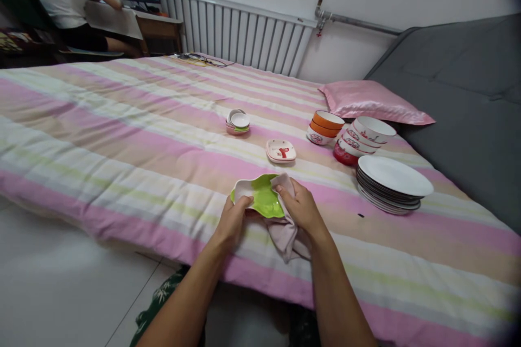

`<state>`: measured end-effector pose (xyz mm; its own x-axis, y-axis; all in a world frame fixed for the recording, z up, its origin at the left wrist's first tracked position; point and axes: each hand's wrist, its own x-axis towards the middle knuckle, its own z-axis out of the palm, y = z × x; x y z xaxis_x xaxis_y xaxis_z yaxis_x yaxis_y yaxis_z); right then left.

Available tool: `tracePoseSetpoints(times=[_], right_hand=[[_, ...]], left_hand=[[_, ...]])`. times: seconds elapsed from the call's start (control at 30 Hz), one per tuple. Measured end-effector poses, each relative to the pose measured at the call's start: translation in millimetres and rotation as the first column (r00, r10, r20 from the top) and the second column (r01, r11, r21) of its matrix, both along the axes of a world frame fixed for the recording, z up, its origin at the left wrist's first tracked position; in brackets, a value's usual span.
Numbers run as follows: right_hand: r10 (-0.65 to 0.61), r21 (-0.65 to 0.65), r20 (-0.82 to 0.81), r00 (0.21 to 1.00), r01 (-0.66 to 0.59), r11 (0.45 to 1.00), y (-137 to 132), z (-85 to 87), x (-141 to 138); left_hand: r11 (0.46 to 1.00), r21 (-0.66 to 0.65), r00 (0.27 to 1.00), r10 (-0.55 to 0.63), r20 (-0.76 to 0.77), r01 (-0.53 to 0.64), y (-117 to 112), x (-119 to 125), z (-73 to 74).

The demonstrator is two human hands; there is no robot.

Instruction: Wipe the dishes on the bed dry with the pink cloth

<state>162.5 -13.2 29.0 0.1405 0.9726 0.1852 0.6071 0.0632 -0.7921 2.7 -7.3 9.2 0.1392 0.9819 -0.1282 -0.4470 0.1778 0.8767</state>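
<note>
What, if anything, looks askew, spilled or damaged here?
The red-and-white bowl stack beside the plates leans, its bowls fanned sideways on the soft quilt. Nothing looks spilled or broken; the green dish, held by the left hand against the cloth in the right hand, looks whole.

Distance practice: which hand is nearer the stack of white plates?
Right. The right hand, holding a cloth, is left of the plate stack; the left hand is farther left, beyond the green dish.

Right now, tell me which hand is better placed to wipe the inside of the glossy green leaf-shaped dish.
Right. The right hand grips the pale pink cloth, pressed on the rim of the green leaf-shaped dish; the left hand only steadies its near edge.
</note>
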Motion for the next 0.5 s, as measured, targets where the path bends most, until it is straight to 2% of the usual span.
tracePoseSetpoints(times=[0.2,0.4,0.5], right_hand=[[0.044,-0.028,-0.265,0.963,-0.053,0.998,3.0,-10.8,-8.0],[0.093,-0.022,-0.611,0.786,-0.135,0.991,-3.5,-6.2,-26.5],[0.084,-0.024,-0.652,0.754,-0.132,0.991,-3.9,-5.8,-30.6]], left_hand=[[0.998,-0.009,0.988,0.063,0.139,-0.063,-2.8,6.6,8.9],[0.991,-0.035,0.974,0.135,0.182,-0.131,-3.7,9.2,12.4],[0.989,-0.044,0.969,0.150,0.198,-0.144,-3.7,10.8,11.3]])
